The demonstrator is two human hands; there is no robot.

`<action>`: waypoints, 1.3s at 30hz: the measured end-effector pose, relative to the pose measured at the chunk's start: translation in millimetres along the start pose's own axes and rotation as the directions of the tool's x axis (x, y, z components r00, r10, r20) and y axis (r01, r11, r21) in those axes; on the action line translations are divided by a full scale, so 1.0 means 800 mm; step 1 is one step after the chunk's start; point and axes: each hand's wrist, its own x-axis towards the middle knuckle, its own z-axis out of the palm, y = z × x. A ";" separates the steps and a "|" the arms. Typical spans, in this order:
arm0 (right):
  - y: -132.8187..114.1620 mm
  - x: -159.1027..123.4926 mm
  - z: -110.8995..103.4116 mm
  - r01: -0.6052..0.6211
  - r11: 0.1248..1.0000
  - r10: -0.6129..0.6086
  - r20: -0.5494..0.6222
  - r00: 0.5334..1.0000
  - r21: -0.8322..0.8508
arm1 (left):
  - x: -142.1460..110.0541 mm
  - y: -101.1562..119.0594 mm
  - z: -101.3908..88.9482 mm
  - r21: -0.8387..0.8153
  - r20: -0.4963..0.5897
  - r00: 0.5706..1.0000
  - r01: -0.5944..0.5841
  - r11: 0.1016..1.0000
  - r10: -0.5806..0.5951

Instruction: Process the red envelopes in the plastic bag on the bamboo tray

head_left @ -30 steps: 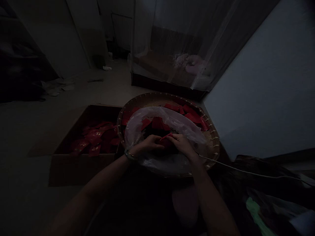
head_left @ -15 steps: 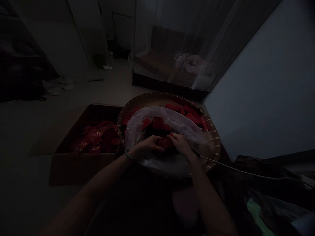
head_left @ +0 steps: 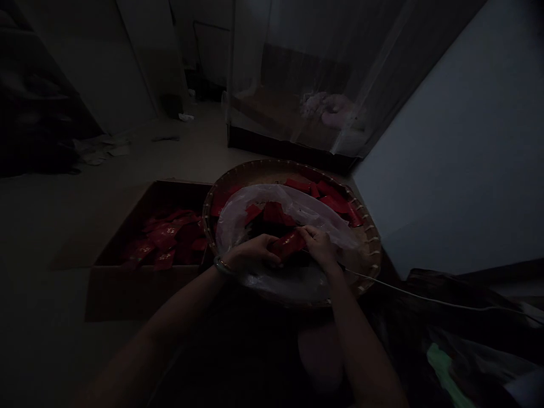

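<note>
Between my two hands is a small red packet [head_left: 290,243] with faint gold marks, held over a clear plastic bag [head_left: 297,198]. My left hand [head_left: 255,250] grips its left end with thumb and fingers. At the upper right corner, my right hand [head_left: 318,245] pinches it. The bag lies spread in a round woven bamboo tray [head_left: 373,249]. Inside the bag, just beyond my hands, are several red packets [head_left: 274,212] and something dark that I cannot make out. More red packets [head_left: 335,201] lie along the tray's far right side.
Left of the tray stands an open cardboard box [head_left: 127,289] holding many red packets [head_left: 164,235]. A white cable [head_left: 425,297] runs from the tray to the right. Behind is a netted bed [head_left: 293,113]; a pale wall [head_left: 459,141] rises at right. The room is dim.
The red packet has turned so that its gold-marked face shows more. My right hand has shifted slightly right and holds its corner; my left hand has hardly moved.
</note>
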 end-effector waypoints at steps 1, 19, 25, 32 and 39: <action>0.002 0.000 -0.001 -0.001 1.000 0.001 -0.004 1.000 0.002 | 0.000 0.001 0.000 -0.003 0.004 1.000 0.008 1.000 -0.008; 0.020 0.006 0.008 -0.117 0.957 0.193 -0.281 0.940 0.265 | 0.012 -0.012 -0.013 -0.078 -0.151 0.988 -0.031 0.996 0.019; 0.006 0.009 0.035 -0.066 0.968 0.114 -0.193 0.975 0.243 | 0.015 -0.026 -0.017 0.085 -0.123 0.992 -0.016 0.996 0.027; 0.016 0.011 0.030 -0.080 0.948 0.146 -0.197 0.970 0.308 | 0.024 0.014 -0.024 0.317 0.041 0.998 0.031 0.948 -0.046; 0.007 0.009 0.040 -0.030 0.948 0.055 -0.069 0.996 0.317 | 0.040 0.024 -0.033 0.305 -0.152 0.985 -0.034 0.952 0.084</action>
